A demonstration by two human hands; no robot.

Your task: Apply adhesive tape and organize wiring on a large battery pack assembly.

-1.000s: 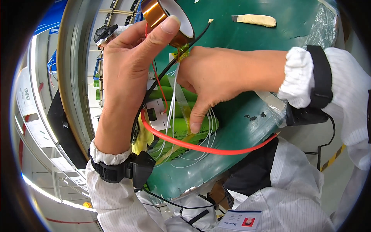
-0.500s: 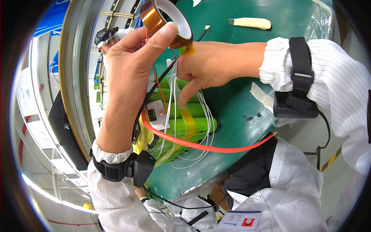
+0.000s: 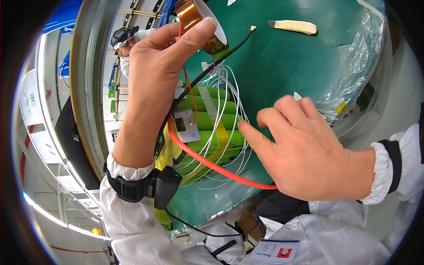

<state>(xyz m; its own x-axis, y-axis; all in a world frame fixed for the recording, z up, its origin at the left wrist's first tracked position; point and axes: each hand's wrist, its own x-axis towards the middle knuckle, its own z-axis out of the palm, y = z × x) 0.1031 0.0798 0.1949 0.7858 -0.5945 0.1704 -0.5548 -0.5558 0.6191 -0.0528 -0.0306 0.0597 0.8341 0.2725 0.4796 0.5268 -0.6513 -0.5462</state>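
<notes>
My left hand (image 3: 161,66) is closed on a roll of amber tape (image 3: 187,12), held up above the far end of a pack of green cylindrical cells (image 3: 229,139). My right hand (image 3: 300,145) is at the right of the pack, its fingers apart and the index finger reaching to thin white wires (image 3: 239,99). Whether that fingertip touches them I cannot tell. A strip of yellowish tape (image 3: 223,138) crosses the cells. A thick red cable (image 3: 212,164) arcs over the pack and passes behind my right hand. A black cable (image 3: 207,70) and a thin red wire (image 3: 190,88) run beside my left hand.
The pack lies on a green tabletop (image 3: 274,62). A knife-like tool with a wrapped, cream-coloured handle (image 3: 296,27) lies at the far side. Clear plastic film (image 3: 353,66) covers the right edge. Another person (image 3: 126,42) is beyond a metal frame at the left.
My right hand has moved from beside the tape roll down and right, to the pack's right side. My left hand, still holding the roll, has shifted slightly right. More of the white wires show.
</notes>
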